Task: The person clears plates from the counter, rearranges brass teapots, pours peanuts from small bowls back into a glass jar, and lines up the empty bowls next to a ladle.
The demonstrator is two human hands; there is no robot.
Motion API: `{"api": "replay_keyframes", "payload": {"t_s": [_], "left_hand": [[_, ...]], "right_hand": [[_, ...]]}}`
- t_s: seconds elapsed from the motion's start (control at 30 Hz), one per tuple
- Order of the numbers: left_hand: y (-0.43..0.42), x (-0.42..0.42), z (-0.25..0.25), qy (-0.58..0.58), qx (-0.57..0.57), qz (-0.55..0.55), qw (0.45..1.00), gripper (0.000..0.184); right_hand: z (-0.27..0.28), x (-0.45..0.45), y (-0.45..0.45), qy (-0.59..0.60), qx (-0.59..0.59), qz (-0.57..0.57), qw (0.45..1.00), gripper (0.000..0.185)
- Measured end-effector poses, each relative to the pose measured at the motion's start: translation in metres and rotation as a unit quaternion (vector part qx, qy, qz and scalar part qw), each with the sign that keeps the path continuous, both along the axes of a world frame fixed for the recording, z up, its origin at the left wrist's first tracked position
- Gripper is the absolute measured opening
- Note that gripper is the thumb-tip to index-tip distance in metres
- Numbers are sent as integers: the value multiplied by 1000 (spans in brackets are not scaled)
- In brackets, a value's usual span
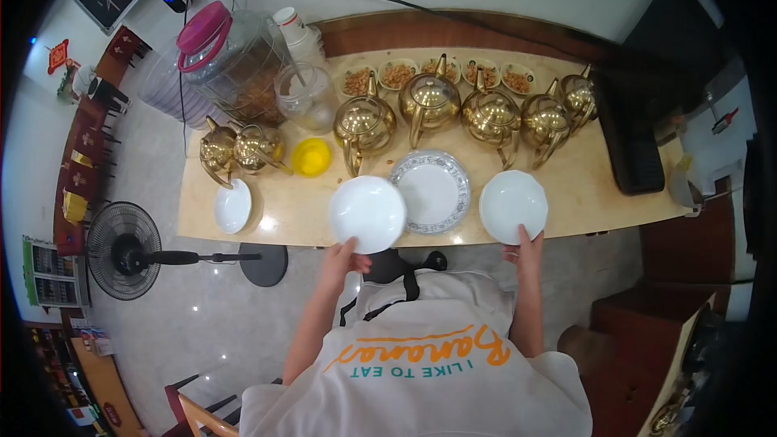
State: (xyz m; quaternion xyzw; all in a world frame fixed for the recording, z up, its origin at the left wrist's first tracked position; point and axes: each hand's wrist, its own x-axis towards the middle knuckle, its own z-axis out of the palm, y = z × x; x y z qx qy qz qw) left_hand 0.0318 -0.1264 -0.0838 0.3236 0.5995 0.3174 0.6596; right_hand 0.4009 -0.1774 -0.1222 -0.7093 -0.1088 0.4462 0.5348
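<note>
Plate (430,193), pattern-rimmed, lies between my left hand (343,264), pinching a white plate (367,212), and right hand (528,249), pinching a white dish (513,204); neither released.

Your left hand (348,260) and right hand (526,251) reach forward, well apart, both bare and closed in a pinching grip. On the left, one digit extends forward on top while other fingers bend inward — your left forearm (314,311) slants outward from hand to elbow. Your right forearm (529,299) runs nearly straight ahead, with digits laid forward and other fingers curled inward, partly hidden — you cannot see every fingertip.
</note>
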Motion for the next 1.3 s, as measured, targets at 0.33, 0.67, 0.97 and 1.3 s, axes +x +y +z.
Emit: {"api": "replay_keyframes", "payload": {"t_s": [0.33, 0.67, 0.97, 1.3], "left_hand": [[49, 79, -4, 32, -32, -179, 983, 37], [59, 85, -16, 120, 46, -202, 971, 45], [60, 71, -19, 121, 37, -234, 964, 42], [45, -19, -2, -4, 16, 31, 999, 35]], "right_hand": [[9, 2, 0, 45, 56, 8, 997, 50], [0, 5, -1, 71, 121, -26, 990, 42], [9, -11, -19, 86, 118, -47, 988, 45], [71, -52, 31, 78, 118, 111, 984, 41]]}}
